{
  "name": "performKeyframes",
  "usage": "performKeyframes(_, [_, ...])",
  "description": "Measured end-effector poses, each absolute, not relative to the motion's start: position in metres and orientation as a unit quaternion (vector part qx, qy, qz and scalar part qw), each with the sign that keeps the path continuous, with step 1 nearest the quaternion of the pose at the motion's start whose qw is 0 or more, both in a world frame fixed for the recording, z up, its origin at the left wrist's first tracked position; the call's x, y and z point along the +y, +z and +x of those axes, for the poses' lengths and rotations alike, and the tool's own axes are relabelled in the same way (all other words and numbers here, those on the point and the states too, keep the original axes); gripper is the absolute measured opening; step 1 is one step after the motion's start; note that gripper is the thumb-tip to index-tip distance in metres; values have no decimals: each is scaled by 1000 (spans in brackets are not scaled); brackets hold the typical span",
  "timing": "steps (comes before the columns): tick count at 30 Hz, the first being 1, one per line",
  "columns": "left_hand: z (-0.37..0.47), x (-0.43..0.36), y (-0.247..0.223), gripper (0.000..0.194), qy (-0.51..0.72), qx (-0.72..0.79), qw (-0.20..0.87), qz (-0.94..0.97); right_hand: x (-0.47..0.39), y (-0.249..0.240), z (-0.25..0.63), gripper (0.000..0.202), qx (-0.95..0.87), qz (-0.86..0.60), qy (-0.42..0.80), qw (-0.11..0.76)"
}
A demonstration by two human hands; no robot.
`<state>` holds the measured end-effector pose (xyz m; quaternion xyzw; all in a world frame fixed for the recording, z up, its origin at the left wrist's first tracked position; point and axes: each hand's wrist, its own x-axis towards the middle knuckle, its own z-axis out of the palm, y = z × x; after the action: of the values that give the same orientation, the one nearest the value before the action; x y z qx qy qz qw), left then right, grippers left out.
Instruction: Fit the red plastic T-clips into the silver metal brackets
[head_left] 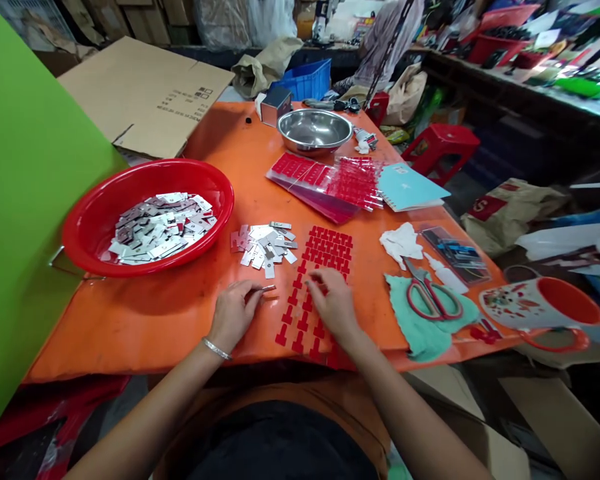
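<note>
My left hand (234, 312), with a bracelet at its wrist, pinches a small metal plate (269, 289) between thumb and fingers. Over the sheet of red T-shaped stickers (303, 325) is my right hand (334, 305), its fingers curled in a pinch. Whatever sits between those fingertips is too small to make out. Just beyond both hands lies a loose pile of silvery metal plates (266, 245), some with red on them. More such plates (163, 230) fill part of a big red basin (217, 230) at the left.
Behind the stickers lie packs of red sheets (325, 180), a light blue notebook (411, 187) and a steel bowl (314, 143). At right, scissors (433, 300) rest on a green cloth (405, 313), near a mug (525, 303). A green panel (25, 200) stands at left beside cardboard (145, 93).
</note>
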<state>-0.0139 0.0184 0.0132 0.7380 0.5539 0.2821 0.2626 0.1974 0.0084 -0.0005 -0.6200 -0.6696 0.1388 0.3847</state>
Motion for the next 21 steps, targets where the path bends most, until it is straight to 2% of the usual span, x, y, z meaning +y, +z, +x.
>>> performKeyframes(5, [34, 28, 23, 10, 328, 515, 486, 625, 26, -1, 257, 7, -606, -732, 126, 286])
performKeyframes(7, [58, 37, 21, 7, 337, 493, 536, 596, 33, -4, 266, 7, -612, -742, 118, 247])
performKeyframes(10, [87, 50, 12, 5, 348, 468, 564, 584, 41, -8, 270, 8, -635, -732, 120, 217])
performKeyframes(16, [119, 69, -9, 8, 347, 476, 563, 580, 49, -14, 273, 14, -653, -716, 124, 215])
performKeyframes(19, [124, 73, -13, 10, 339, 498, 552, 576, 40, -17, 270, 7, -652, -715, 92, 234])
performKeyframes(21, [126, 74, -14, 10, 327, 507, 555, 573, 33, -18, 266, 9, -658, -705, 67, 255])
